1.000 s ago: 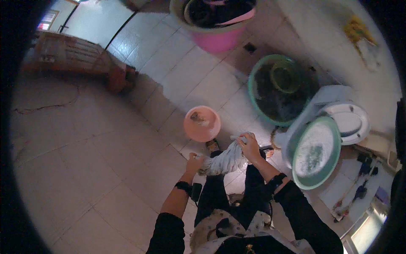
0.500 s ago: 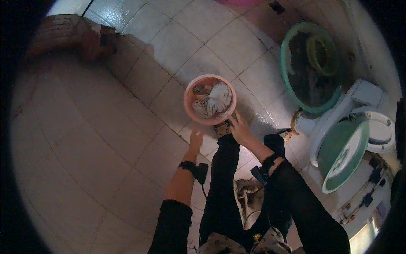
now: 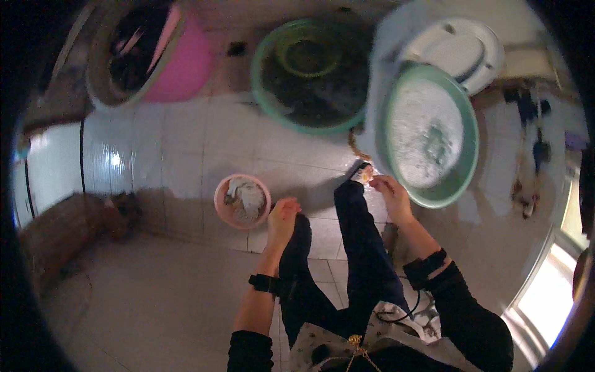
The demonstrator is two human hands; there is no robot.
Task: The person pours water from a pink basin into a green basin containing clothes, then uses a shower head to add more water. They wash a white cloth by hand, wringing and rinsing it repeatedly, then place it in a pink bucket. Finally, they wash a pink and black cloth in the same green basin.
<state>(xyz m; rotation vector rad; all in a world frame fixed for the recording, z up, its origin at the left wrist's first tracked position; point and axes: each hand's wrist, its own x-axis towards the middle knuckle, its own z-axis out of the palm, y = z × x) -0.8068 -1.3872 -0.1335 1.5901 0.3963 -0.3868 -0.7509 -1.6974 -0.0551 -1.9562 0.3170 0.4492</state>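
My left hand [image 3: 284,218] is raised in front of me with loosely bent fingers and nothing visible in it. Just left of it, on the tiles, stands a small pink basin [image 3: 217,209] with white and brownish cloth [image 3: 248,197] in it. My right hand [image 3: 393,199] hangs beside the lower left rim of a green basin [image 3: 423,199]. Its fingers are slightly curved and apart, and I see no object between them. White suds [image 3: 421,118] fill that green basin, which rests tilted at the white toilet [image 3: 384,80].
A large green tub [image 3: 263,102] of dark water holds a smaller yellow-green basin [image 3: 304,73]. At the far left is a bright pink tub [image 3: 186,68] with dark contents. A brown wooden-looking piece [image 3: 62,239] lies at left. The floor tiles [image 3: 229,149] look wet.
My view has turned right, toward the toilet and suds basin. Both hands have come away from the pink basin, which stays on the floor; my right hand is now beside the green basin.
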